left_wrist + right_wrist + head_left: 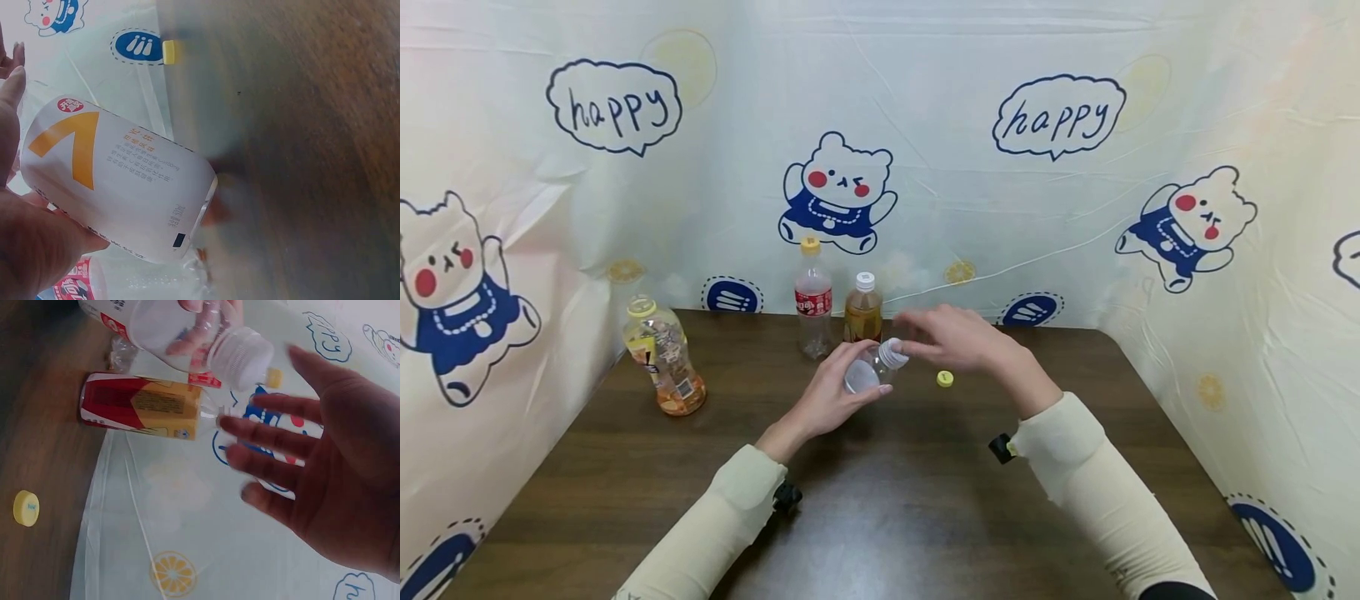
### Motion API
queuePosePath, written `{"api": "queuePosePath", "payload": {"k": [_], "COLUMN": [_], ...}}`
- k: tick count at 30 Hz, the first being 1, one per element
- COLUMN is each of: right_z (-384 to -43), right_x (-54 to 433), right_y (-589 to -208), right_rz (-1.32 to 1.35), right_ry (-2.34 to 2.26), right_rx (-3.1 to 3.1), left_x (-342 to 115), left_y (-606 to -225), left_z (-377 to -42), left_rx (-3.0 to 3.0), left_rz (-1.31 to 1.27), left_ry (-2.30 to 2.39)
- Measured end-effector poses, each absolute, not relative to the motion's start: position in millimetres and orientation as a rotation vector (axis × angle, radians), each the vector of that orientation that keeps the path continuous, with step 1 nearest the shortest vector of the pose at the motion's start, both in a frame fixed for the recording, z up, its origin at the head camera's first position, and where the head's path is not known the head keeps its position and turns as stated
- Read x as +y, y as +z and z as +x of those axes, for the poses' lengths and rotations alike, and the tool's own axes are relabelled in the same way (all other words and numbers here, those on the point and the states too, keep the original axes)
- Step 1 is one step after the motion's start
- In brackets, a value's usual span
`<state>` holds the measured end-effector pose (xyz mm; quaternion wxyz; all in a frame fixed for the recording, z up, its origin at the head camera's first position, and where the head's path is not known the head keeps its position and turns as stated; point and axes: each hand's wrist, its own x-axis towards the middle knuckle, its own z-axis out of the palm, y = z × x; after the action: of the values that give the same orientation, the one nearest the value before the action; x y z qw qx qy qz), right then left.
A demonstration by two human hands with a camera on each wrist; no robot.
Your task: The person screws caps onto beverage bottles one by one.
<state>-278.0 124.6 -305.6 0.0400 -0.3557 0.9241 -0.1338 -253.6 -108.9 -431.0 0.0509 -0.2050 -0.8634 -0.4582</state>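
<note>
My left hand (829,390) grips a clear plastic bottle (119,175) round its body and holds it tilted above the table, neck toward the right. Its label is white with a large orange mark, and a white cap (242,357) sits on its neck. Close beside that cap is my right hand (340,440), fingers extended and apart, with nothing held. In the right wrist view a gap shows between fingers and cap. A loose yellow cap (945,379) lies on the table below my right hand.
Behind my hands stand a red-labelled bottle with a yellow cap (814,304) and an amber-coloured bottle with a white cap (863,310). An uncapped-looking bottle (666,358) with a yellow rim is at the table's left edge. Printed sheeting (940,208) encloses the wooden table (880,508).
</note>
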Motion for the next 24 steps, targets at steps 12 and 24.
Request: {"api": "queuePosePath", "payload": {"k": [12, 24], "right_z": [-281.1, -281.1], "right_x": [118.4, 120.2], "right_y": [-310.4, -312.2], "right_rz": [-1.192, -1.099], "right_ry": [-0.453, -0.344], "right_rx": [2.731, 2.847], "left_x": [-107.8, -107.7], "left_y": [-432.3, -431.6], "left_z": [-254.2, -254.8], "left_rx": [-2.627, -2.626], "left_rz": [-0.637, -0.648], "left_ry": [-1.397, -1.374]}}
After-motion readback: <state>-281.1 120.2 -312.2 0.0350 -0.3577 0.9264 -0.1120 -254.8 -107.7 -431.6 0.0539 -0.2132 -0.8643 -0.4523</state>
